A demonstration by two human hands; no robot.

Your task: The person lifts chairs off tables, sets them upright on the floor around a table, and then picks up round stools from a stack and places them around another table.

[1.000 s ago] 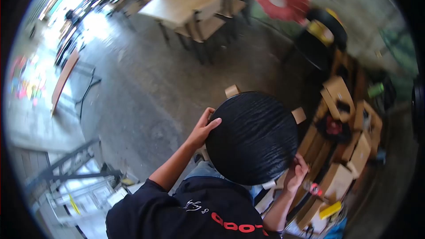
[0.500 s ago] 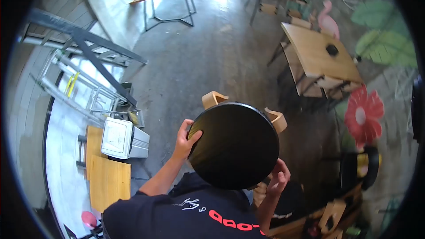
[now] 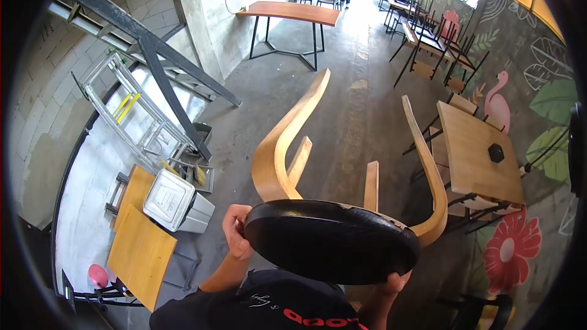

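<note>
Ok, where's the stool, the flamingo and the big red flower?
Stool [image 3: 332, 242]: head view, on its black seat.
Flamingo [image 3: 499, 113]: head view, on its pink body.
Flower [image 3: 507, 249]: head view, on its pale centre.

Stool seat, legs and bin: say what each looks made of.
Seat: perhaps wood, coated black; the sheen along its edge suggests paint, core hidden. Legs: pale wood, probably bent laminate with a clear finish, judging by the smooth curves and honey colour. Bin: likely grey plastic, from its smooth moulded lid.

Left hand, right hand holding tilted stool.
</note>
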